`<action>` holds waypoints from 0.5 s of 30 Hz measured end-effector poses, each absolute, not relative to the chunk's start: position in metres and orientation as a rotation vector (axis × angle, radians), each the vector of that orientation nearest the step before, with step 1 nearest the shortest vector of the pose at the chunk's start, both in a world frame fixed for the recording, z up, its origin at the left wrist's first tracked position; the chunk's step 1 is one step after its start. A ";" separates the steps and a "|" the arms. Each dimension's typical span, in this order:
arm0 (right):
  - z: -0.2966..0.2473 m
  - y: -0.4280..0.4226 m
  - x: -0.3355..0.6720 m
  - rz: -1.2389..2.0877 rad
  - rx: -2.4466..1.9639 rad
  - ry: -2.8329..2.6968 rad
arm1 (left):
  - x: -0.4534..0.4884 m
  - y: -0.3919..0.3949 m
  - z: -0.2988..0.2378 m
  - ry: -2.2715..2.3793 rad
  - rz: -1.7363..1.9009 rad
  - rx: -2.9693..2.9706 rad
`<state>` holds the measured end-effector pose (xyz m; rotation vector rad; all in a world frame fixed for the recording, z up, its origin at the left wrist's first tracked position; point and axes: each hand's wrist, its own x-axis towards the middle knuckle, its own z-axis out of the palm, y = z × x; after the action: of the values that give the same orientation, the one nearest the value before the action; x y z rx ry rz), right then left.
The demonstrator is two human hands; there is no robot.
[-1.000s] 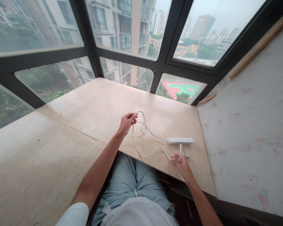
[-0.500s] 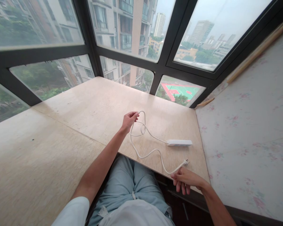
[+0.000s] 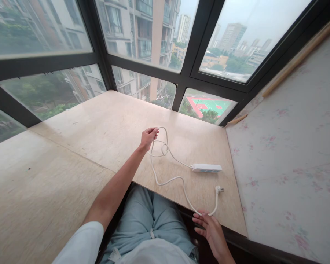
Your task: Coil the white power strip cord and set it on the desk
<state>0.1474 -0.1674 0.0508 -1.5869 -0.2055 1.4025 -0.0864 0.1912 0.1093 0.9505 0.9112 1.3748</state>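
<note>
A white power strip (image 3: 206,168) lies on the wooden board, with sockets along its near side. Its white cord (image 3: 169,180) loops across the board and ends in a white plug (image 3: 218,189) with metal prongs. My left hand (image 3: 149,138) pinches the cord near its far loop, fingers closed. At the board's front edge, my right hand (image 3: 210,231) has the cord at its fingertips, a short way from the plug. Its other fingers are loosely spread, palm turned inward. The exact grip there is partly hidden.
The pale wooden board (image 3: 57,176) spans a window corner, with a seam running across it. Dark window frames (image 3: 143,82) border its far side. A floral-papered wall (image 3: 280,176) rises at the right. My legs (image 3: 147,216) are below the front edge.
My right hand has moved down and turned, drawing the cord near the plug toward me. The plug now points right, with the cord bent below it. My left hand keeps its pinch.
</note>
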 end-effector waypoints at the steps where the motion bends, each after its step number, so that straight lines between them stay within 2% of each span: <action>1: 0.048 -0.166 0.146 1.413 -1.565 -0.172 | -0.085 0.192 0.112 0.907 1.375 0.953; 5: 0.041 -0.148 0.143 1.449 -1.546 -0.208 | -0.081 0.193 0.123 0.891 1.350 0.983; 8: 0.039 -0.132 0.148 1.522 -1.769 -0.379 | -0.077 0.189 0.130 0.865 1.325 1.036; 11: 0.046 -0.119 0.159 1.785 -1.911 -0.696 | -0.073 0.185 0.137 0.856 1.294 1.109; 13: 0.060 -0.107 0.168 2.023 -1.840 -0.958 | -0.071 0.182 0.140 0.862 1.256 1.191; 15: 0.080 -0.086 0.174 2.127 -1.714 -1.174 | -0.070 0.179 0.141 0.872 1.194 1.289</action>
<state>0.1736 -0.0862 0.0802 -1.7137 -1.1744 2.1269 -0.0697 0.1795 0.1410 1.2890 0.8721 1.1939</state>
